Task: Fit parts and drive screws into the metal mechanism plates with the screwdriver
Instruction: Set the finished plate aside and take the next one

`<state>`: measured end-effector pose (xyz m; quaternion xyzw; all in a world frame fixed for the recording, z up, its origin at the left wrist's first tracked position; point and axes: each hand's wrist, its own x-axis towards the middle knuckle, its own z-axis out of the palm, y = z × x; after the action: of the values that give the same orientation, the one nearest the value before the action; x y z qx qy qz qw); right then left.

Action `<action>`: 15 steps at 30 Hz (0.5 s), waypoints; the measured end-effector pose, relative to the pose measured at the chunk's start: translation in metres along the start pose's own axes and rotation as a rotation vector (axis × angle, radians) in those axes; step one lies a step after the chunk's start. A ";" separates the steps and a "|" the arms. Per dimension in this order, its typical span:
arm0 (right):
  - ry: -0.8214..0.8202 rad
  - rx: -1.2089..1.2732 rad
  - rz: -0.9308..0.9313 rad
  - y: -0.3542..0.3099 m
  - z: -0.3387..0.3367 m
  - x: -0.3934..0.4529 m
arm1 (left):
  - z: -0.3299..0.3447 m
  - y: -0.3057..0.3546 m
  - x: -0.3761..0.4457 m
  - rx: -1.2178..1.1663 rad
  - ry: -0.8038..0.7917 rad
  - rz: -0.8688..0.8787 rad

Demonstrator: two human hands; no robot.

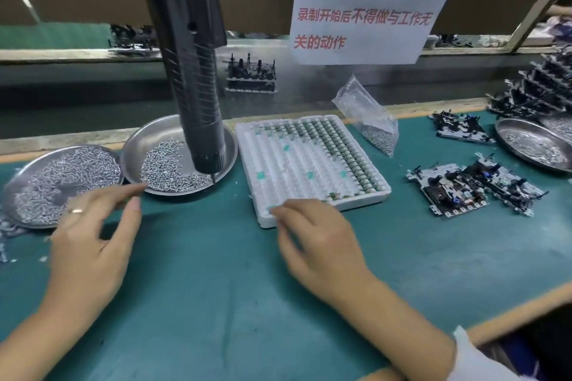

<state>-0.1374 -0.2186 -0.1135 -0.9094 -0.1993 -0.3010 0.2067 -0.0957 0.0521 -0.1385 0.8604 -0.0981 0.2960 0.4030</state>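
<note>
From your head camera, your left hand hovers over the green mat, forefinger and thumb reaching toward each other with a gap between them; a speck of green shows at the fingertips, too blurred to say whether you pinch anything. A ring sits on one finger. Just beyond that hand lie two steel dishes of small silver screws, the nearer rim almost at your forefinger.

The black electric screwdriver hangs upright above the right-hand dish, its bit tip just over the screws, neither hand on it.

Your right hand lies relaxed, fingers loosely spread, fingertips at the near edge of the white foam tray, holding nothing. The tray's right rows carry small green parts.

Right of that hand, well apart, two metal mechanism plates lie flat and side by side, silver sheet crowded with black levers and pegs. Beyond them stand more plates, a third dish and a clear screw bag.
</note>
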 end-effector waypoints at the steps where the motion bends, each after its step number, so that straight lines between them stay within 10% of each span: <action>1: -0.023 0.056 -0.045 -0.009 0.013 0.009 | -0.001 0.009 0.008 0.030 -0.020 0.027; 15: -0.189 -0.064 0.001 -0.030 0.077 0.053 | 0.082 0.058 0.190 0.353 -0.376 0.059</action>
<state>-0.0767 -0.1430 -0.1286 -0.9400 -0.2075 -0.2200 0.1580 0.0693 -0.0342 -0.0307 0.9541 -0.1430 0.1550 0.2124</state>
